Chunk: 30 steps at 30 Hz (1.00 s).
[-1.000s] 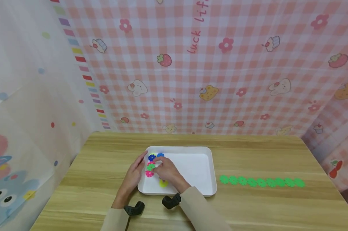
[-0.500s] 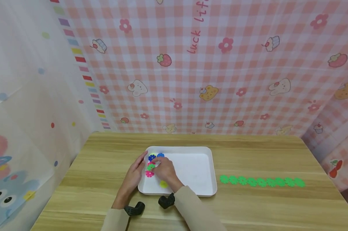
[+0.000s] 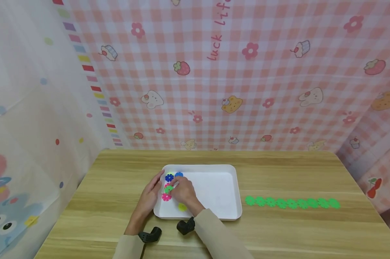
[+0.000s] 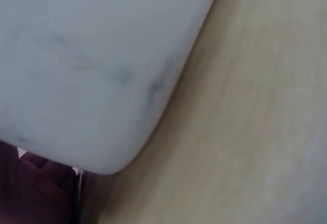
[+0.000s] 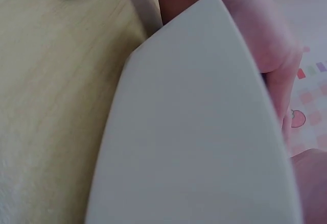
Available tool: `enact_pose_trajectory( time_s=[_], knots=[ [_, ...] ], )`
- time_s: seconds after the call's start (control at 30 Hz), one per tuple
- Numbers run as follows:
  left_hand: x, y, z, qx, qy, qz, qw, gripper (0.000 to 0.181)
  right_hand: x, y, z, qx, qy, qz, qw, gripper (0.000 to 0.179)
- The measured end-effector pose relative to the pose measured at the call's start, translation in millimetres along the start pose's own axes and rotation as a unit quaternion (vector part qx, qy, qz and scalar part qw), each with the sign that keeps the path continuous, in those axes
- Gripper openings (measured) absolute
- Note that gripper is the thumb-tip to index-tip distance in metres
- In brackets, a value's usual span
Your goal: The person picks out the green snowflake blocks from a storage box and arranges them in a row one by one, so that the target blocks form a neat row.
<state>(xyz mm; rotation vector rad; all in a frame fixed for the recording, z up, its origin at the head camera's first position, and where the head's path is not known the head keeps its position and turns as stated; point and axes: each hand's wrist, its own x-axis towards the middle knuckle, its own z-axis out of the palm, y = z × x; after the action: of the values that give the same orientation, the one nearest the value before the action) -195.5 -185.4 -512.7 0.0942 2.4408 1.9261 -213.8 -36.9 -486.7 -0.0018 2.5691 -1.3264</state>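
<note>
In the head view, a white tray [image 3: 214, 196] holds several plastic snowflake discs at its left end. My right hand [image 3: 186, 191] reaches over the tray, thumb and forefinger pinching a green snowflake disc [image 3: 168, 189]. Just below it lies a pink disc [image 3: 166, 197]; part of another pink one shows above. A dark blue disc [image 3: 169, 177], a lighter blue disc [image 3: 178, 175] and a yellow disc [image 3: 182, 207] are around the hand. Along the tray's left wall rests my left hand [image 3: 148, 197], fingers extended. Both wrist views are mostly filled by the tray's outer wall [image 4: 87, 55] [image 5: 184, 122].
To the tray's right, a row of several green snowflake discs [image 3: 291, 203] runs across the wooden table [image 3: 279, 237]. A pink checked curtain [image 3: 208, 90] hangs behind the table, with a pale one [image 3: 30, 118] on the left.
My right wrist and forearm have swung slightly left, while the fingertips stay at the green snowflake disc. My left hand keeps its place on the tray. The head view has shifted a little.
</note>
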Motion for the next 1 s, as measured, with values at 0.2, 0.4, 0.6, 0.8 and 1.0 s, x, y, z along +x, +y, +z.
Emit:
enact_pose_trajectory(
  time_s=[0.2,0.4,0.6,0.8,1.0],
  knots=[
    [0.4,-1.2,0.0,-0.003,0.001,-0.003,1.0,0.045,-0.8,0,0,-0.002,-0.015,0.002,0.9999,0.02],
    [0.4,-0.4,0.4,0.001,0.003,-0.005,1.0,0.045,-0.9,3,-1,-0.002,-0.022,-0.01,0.9997,0.019],
    [0.3,-0.4,0.8,-0.002,0.002,-0.007,1.0,0.045,-3.7,5,-4,0.017,-0.028,-0.022,0.9992,0.019],
    [-0.5,-1.6,0.4,0.0,0.006,-0.005,1.0,0.045,-3.9,7,-8,0.032,-0.03,-0.032,0.9985,0.02],
    [-1.1,1.1,0.5,-0.002,0.003,-0.009,1.0,0.045,-2.2,9,-10,0.033,-0.034,-0.032,0.9984,0.019]
  ],
)
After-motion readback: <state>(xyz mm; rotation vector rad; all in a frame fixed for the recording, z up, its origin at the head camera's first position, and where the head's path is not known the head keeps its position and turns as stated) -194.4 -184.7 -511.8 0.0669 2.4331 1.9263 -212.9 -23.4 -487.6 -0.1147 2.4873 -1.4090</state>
